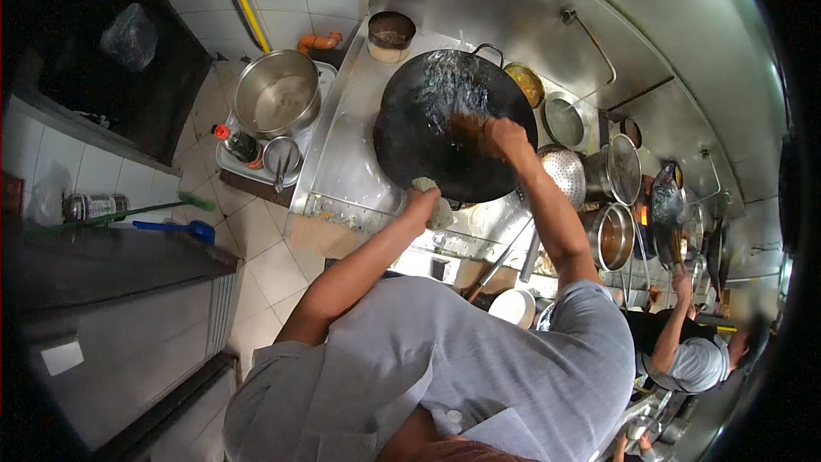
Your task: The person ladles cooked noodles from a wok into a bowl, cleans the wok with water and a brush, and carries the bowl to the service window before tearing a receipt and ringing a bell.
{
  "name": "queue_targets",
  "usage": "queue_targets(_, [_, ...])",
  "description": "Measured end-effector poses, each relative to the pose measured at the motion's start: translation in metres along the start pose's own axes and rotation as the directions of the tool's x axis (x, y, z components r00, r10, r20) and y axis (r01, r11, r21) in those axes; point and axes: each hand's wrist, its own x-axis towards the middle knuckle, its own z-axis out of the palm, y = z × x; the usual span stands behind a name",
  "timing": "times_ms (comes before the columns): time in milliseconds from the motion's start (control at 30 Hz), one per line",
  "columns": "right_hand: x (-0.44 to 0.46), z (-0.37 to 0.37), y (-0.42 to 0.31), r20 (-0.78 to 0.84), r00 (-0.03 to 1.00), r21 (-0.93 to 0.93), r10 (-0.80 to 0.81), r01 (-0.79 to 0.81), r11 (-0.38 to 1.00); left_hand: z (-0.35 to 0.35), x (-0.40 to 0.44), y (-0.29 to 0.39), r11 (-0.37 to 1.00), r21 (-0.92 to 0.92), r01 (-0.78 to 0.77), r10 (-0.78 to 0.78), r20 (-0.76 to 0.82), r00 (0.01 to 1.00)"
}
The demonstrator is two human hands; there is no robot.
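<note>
A large black wok sits tilted on the steel stove, its inside streaked with wet shine toward the far side. My left hand is closed around a greyish folded cloth at the wok's near rim. Reaching over the wok from the right, my right hand grips a brown wok brush. The brush's end is inside the wok, slightly blurred, and the fingers partly cover its handle.
Left of the stove, a tray holds a steel pot, a red-capped bottle and a small bowl. A perforated ladle and several pots stand at right. Farther right, another person works at a second wok.
</note>
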Motion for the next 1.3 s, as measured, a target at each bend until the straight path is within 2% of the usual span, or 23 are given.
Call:
queue_targets(33, [-0.010,-0.003,-0.011,0.002,1.000,-0.081,-0.026,0.026,0.996,-0.002,0.008,-0.007,1.000,-0.016,0.002,-0.002,0.016,1.000])
queue_targets(100, [-0.004,-0.003,-0.016,0.041,0.999,-0.034,0.032,-0.030,0.999,-0.006,0.030,-0.017,0.997,-0.074,-0.013,0.017,0.057,0.998])
queue_targets(167, [0.022,0.020,-0.003,-0.044,0.982,0.174,0.181,-0.171,0.970,-0.008,0.021,-0.030,0.993,-0.115,-0.005,0.018,0.110,0.994])
queue_targets(233, [0.016,0.017,-0.006,-0.044,0.984,0.222,0.172,-0.158,0.962,-0.007,0.008,-0.011,0.999,0.002,0.036,-0.036,0.081,0.996])
queue_targets(300, [-0.001,-0.001,-0.028,0.158,0.984,0.200,0.076,-0.107,0.974,-0.005,0.001,-0.006,1.000,-0.011,0.020,-0.019,0.077,0.997])
queue_targets(333, [-0.017,-0.007,-0.039,0.124,0.991,0.038,-0.048,0.044,0.998,-0.006,0.002,-0.011,0.999,0.001,-0.034,0.034,0.085,0.996])
queue_targets(367, [-0.019,0.003,-0.048,0.060,0.995,-0.007,-0.075,0.075,0.997,-0.006,0.006,-0.014,0.996,0.009,-0.092,0.091,0.095,0.991])
queue_targets(400, [0.001,0.013,-0.040,-0.004,1.000,0.078,-0.003,0.003,0.997,-0.006,0.011,-0.007,0.996,0.008,-0.090,0.089,0.095,0.992])
queue_targets(467, [0.012,0.035,-0.031,-0.028,0.996,0.170,0.085,-0.079,0.982,-0.008,0.007,-0.004,0.992,0.061,0.114,-0.122,0.156,0.980])
queue_targets(500, [0.022,0.030,-0.028,0.005,0.990,0.234,0.138,-0.135,0.963,-0.006,0.013,-0.008,0.993,0.059,0.098,-0.107,0.161,0.981])
queue_targets(567, [0.026,0.020,-0.031,0.032,0.983,0.300,0.182,-0.183,0.936,-0.004,0.019,-0.019,0.999,0.051,-0.003,0.003,0.014,1.000])
queue_targets(633, [-0.009,0.020,-0.035,0.138,0.990,0.067,-0.023,0.014,0.998,-0.001,0.017,-0.022,0.997,0.065,-0.040,0.044,-0.058,0.997])
queue_targets(667, [-0.031,0.010,-0.039,0.141,0.990,0.070,-0.026,0.016,0.997,-0.004,0.021,-0.028,0.996,0.073,-0.049,0.053,-0.053,0.997])
queue_targets(733, [-0.061,-0.019,-0.041,0.294,0.952,-0.209,-0.088,0.154,0.966,-0.002,0.013,-0.013,0.996,0.069,-0.063,0.067,-0.059,0.996])
queue_targets(767, [-0.046,-0.008,-0.024,0.274,0.961,-0.213,0.031,0.029,0.977,0.001,-0.003,0.001,0.994,0.094,-0.058,0.064,-0.061,0.996])
queue_targets(867, [0.018,-0.016,0.030,0.103,0.985,0.000,0.140,-0.141,0.990,0.001,-0.019,0.011,0.990,0.133,-0.047,0.054,-0.046,0.998])
queue_targets(900, [0.025,-0.005,0.028,0.098,0.984,-0.002,0.147,-0.147,0.989,0.002,-0.019,0.013,0.988,0.145,-0.059,0.063,-0.021,0.998])
queue_targets(967, [0.037,0.005,0.017,0.093,0.989,-0.060,0.116,-0.111,0.992,-0.001,0.001,-0.002,0.991,0.094,-0.091,0.088,0.034,0.996])
queue_targets(1000, [0.037,0.042,0.027,-0.025,0.999,-0.107,-0.045,0.042,0.993,-0.001,-0.004,-0.001,0.996,0.074,-0.049,0.047,0.028,0.999])
queue_targets(1100, [-0.018,0.026,-0.002,0.265,0.953,-0.295,-0.147,0.225,0.928,-0.004,0.001,-0.004,0.998,0.034,-0.060,0.058,0.063,0.996])
queue_targets(1167, [-0.042,-0.017,-0.007,0.229,0.958,-0.307,-0.173,0.239,0.921,-0.010,0.002,-0.004,0.995,0.008,-0.099,0.098,0.082,0.992])
queue_targets(1233, [-0.032,-0.058,-0.010,0.311,0.947,-0.285,-0.084,0.177,0.942,-0.008,-0.008,0.006,0.989,0.145,-0.038,0.030,0.057,0.998])
queue_targets(1300, [0.010,-0.048,0.002,0.174,0.975,-0.126,0.136,-0.115,0.985,-0.002,-0.021,0.016,0.988,0.156,-0.006,0.008,-0.015,1.000])
